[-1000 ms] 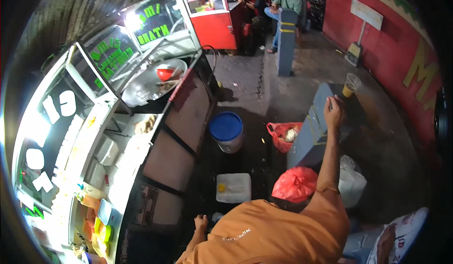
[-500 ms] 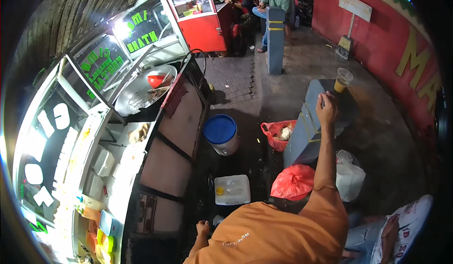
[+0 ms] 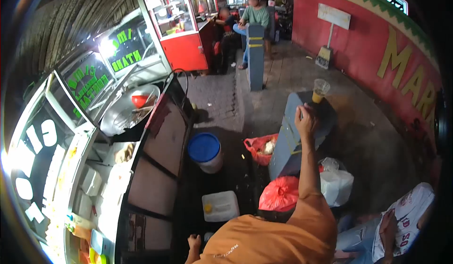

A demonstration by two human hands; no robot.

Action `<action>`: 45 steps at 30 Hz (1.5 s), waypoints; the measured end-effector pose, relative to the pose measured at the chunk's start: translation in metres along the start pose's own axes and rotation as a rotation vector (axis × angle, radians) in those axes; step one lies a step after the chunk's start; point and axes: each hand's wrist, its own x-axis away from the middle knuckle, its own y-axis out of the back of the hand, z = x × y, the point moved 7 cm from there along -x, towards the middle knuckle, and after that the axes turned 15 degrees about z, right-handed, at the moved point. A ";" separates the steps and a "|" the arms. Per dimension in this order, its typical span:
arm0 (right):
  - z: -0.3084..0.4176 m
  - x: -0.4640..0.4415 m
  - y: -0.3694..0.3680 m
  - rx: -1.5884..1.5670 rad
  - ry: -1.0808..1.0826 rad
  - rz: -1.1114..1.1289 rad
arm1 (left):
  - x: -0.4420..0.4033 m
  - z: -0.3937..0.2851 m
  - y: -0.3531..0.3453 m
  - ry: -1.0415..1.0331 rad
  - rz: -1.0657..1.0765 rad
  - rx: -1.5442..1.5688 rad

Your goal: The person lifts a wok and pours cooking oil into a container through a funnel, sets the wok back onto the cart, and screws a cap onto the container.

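My right hand reaches out over the grey block-shaped post, its fingers bent together; anything between them is too small to make out. Just beyond the fingertips, a clear plastic cup with a yellow-brown drink stands on the post's top, apart from the hand. My left hand hangs low beside my orange shirt, fingers curled, with nothing visible in it. Closest to it is a white jerrycan with a yellow cap, lying on the ground.
A food cart with a large wok stands left. A blue-lidded bucket, red bags and a white bag sit on the ground. One person is at lower right; others sit near the red stall.
The view has shifted, so most things now appear further left and lower. My right hand remains near the cup with fingers bent; the cup still stands on the post.
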 end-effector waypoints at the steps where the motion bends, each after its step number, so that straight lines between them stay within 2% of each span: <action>1: -0.003 0.001 -0.003 -0.001 0.007 -0.005 | 0.000 -0.007 0.002 0.006 0.022 0.012; 2: -0.004 0.006 -0.007 -0.004 0.015 0.010 | 0.007 -0.004 0.001 0.029 0.054 0.019; 4: 0.000 0.013 0.001 0.015 -0.009 0.046 | 0.033 -0.049 0.020 0.019 0.188 0.041; 5: 0.001 0.015 0.003 -0.006 -0.004 0.068 | 0.038 -0.045 0.027 0.105 0.056 0.110; 6: 0.004 0.008 0.001 -0.035 0.001 0.044 | 0.047 -0.056 0.035 0.006 -0.002 0.074; 10: 0.002 0.006 -0.002 -0.050 -0.003 -0.004 | 0.027 -0.001 0.004 0.128 0.140 0.026; 13: -0.002 0.007 -0.004 -0.079 0.008 0.007 | 0.039 -0.009 0.006 0.233 0.181 0.033; 24: 0.005 0.006 0.008 -0.040 0.025 -0.029 | 0.036 -0.028 0.013 0.227 0.184 0.081; 45: 0.002 0.007 0.001 -0.018 -0.010 0.002 | 0.042 -0.015 0.002 0.271 0.279 0.094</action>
